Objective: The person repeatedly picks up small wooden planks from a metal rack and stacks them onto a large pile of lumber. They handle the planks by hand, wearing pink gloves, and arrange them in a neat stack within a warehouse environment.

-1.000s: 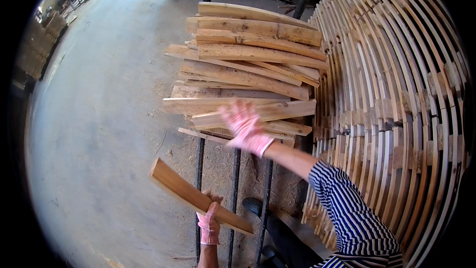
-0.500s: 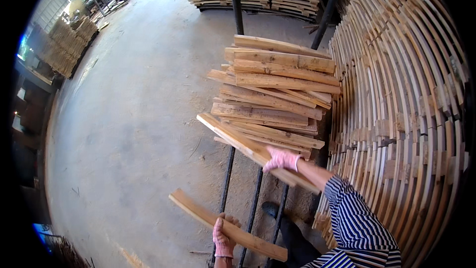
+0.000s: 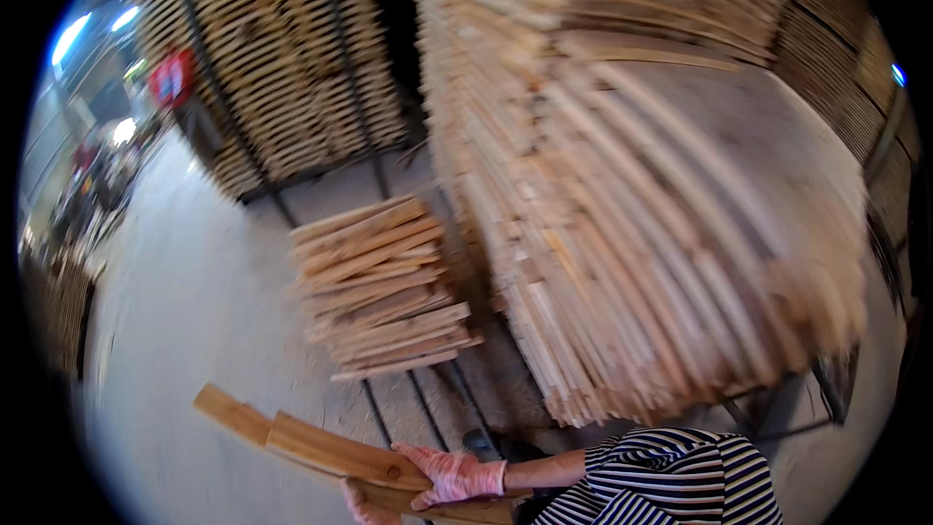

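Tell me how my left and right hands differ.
The right hand shows almost whole, laid over the wooden boards; the left hand is largely out of sight at the picture's lower edge. The right hand sits higher and farther right, the left hand lower and farther left. Both hands wear pink gloves and touch the boards.

right gloved hand (image 3: 455, 475) grips the upper board (image 3: 335, 447); left gloved hand (image 3: 371, 507), cut by the lower edge, appears to hold the lower board (image 3: 231, 414). beyond the grip: board pile (image 3: 379, 284) on dark rails (image 3: 428, 410). right of it: tall timber stack (image 3: 603, 262).
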A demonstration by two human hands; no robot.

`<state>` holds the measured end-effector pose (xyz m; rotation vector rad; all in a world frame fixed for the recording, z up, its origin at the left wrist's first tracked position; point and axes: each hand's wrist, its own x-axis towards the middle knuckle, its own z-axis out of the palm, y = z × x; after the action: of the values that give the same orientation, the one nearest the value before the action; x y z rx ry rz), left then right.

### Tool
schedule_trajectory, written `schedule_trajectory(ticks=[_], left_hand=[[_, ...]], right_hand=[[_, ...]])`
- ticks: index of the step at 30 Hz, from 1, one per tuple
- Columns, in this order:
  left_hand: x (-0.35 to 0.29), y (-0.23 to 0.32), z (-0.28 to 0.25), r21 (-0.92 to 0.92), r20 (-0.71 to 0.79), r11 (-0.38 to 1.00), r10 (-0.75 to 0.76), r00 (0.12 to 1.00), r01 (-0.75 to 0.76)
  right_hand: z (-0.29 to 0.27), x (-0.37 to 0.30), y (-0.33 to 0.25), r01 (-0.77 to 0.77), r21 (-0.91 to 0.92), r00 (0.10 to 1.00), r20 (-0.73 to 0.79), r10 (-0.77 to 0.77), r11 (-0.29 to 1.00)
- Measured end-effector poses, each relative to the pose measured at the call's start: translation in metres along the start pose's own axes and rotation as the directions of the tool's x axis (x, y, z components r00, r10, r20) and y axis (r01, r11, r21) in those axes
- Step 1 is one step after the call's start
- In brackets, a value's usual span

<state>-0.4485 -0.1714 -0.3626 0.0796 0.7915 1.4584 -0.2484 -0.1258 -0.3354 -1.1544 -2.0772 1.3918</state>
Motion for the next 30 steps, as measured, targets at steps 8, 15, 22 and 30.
schedule_trajectory(ticks=[8,15,22,30], left_hand=[[-0.084,0.033,0.169,0.464,0.162,0.886,-0.075,0.984,-0.009],[-0.166,0.057,0.283,0.792,0.357,0.540,-0.030,0.934,-0.285],[-0.236,0.038,0.387,0.832,0.554,0.073,-0.071,0.829,-0.550],[-0.319,-0.078,0.527,0.510,0.725,-0.588,-0.098,0.682,-0.627]], right_hand=[[-0.154,-0.230,-0.154,0.023,-0.144,0.987,-0.151,-0.045,0.989],[-0.264,-0.427,-0.227,-0.194,-0.289,0.927,-0.368,0.078,0.938],[-0.388,-0.560,-0.229,-0.536,-0.696,0.688,-0.688,-0.230,0.479],[-0.621,-0.670,-0.148,-0.473,-0.786,0.775,-0.586,-0.235,0.398]])
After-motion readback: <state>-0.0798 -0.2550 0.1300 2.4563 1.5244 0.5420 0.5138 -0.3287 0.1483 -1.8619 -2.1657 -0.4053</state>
